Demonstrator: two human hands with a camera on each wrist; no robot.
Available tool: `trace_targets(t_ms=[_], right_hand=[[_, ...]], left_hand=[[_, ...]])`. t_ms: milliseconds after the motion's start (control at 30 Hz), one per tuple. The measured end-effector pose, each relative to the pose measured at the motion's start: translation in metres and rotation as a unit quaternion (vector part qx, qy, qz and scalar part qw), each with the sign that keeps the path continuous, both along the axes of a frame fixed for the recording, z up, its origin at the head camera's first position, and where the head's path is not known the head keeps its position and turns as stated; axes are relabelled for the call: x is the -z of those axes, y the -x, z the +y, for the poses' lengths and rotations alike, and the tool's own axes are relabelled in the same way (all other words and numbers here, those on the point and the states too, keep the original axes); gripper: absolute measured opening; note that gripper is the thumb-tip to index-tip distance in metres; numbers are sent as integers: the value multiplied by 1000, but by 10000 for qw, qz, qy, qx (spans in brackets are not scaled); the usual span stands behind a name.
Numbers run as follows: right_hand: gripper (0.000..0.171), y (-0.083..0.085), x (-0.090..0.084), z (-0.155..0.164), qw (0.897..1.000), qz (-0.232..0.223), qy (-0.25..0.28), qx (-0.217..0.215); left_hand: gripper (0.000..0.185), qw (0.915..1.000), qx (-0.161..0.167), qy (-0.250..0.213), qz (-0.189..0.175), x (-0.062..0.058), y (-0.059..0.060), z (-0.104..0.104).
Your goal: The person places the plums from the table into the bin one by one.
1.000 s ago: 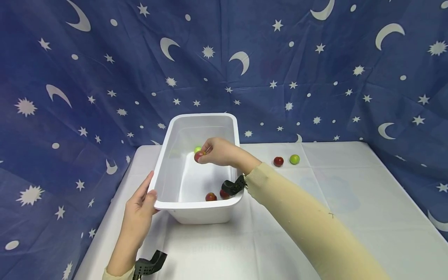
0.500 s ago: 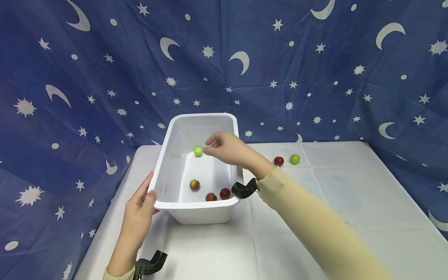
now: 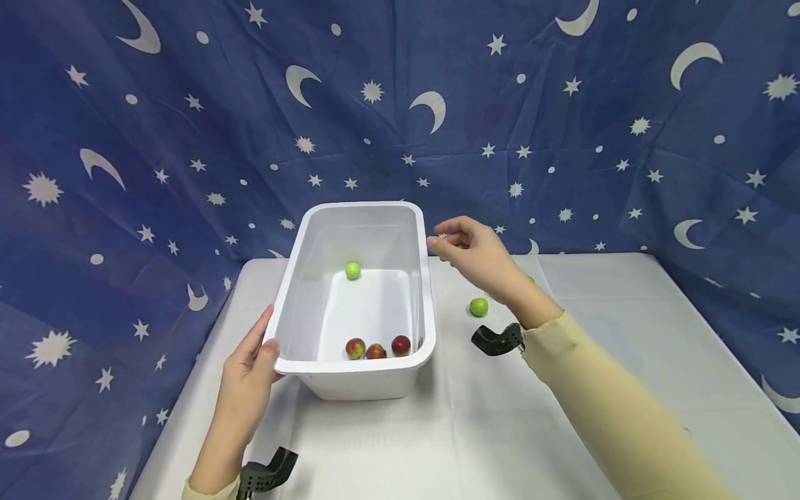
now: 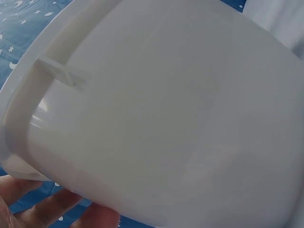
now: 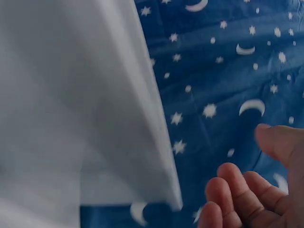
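Observation:
A white plastic tub [image 3: 359,385] stands on the table, its open top tilted toward me. My left hand [image 3: 246,378] grips its near-left corner, thumb over the rim. In the left wrist view its fingers [image 4: 50,209] lie against the tub's outside. Inside the tub, a small green fruit [image 3: 353,270] lies at the far end. Near the front lie three reddish fruits, a red-yellow one [image 3: 355,348], a middle one [image 3: 376,351] and a darker one [image 3: 401,345]. My right hand [image 3: 481,257] hovers just right of the tub, holding nothing, fingers loosely bent and apart from the thumb.
Right of the tub a green fruit [image 3: 478,307] lies on the white-covered table [image 3: 625,347]. Another green fruit [image 3: 531,279] is mostly hidden behind my right wrist. A blue moon-and-star cloth [image 3: 400,104] hangs behind and at the sides.
My right hand has let go of a reddish fruit inside the tub and moved right, out over the rim. That fruit has rolled to the near end. The left hand has not moved.

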State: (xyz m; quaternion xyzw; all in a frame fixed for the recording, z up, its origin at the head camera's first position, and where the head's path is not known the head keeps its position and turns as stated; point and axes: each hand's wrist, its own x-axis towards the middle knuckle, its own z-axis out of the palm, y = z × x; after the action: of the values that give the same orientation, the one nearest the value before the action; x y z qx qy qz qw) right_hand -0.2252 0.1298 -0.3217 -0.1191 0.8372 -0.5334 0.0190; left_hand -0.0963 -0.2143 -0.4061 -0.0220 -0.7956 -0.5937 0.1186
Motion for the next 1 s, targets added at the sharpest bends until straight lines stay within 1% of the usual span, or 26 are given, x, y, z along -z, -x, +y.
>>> trace_targets(t_ms=[133, 300, 433, 533, 633, 767, 867, 1000], right_hand=[[58, 0, 15, 23, 9994, -202, 41, 279], [68, 5, 43, 52, 9965, -617, 91, 563], [73, 11, 66, 72, 9934, -670, -61, 927], [76, 14, 79, 86, 9908, -649, -191, 1175], [77, 15, 89, 96, 9890, -634, -249, 1314], [76, 17, 99, 106, 9863, -672, -168, 1498], [76, 18, 105, 111, 9819, -662, -197, 1762], [76, 20, 114, 118, 9736, -606, -236, 2186]], left_hand=[[44, 10000, 17, 8, 25, 0, 0, 0], [44, 10000, 39, 10, 48, 1, 1, -1], [44, 10000, 33, -2, 28, 1, 0, -1], [45, 10000, 28, 4, 16, 1, 0, 0], [44, 10000, 19, 25, 16, 1, -1, -1], [45, 10000, 4, 69, 35, 1, -1, -1], [45, 10000, -5, 75, 46, 1, 0, -1], [44, 10000, -1, 46, 59, 1, 0, -1]])
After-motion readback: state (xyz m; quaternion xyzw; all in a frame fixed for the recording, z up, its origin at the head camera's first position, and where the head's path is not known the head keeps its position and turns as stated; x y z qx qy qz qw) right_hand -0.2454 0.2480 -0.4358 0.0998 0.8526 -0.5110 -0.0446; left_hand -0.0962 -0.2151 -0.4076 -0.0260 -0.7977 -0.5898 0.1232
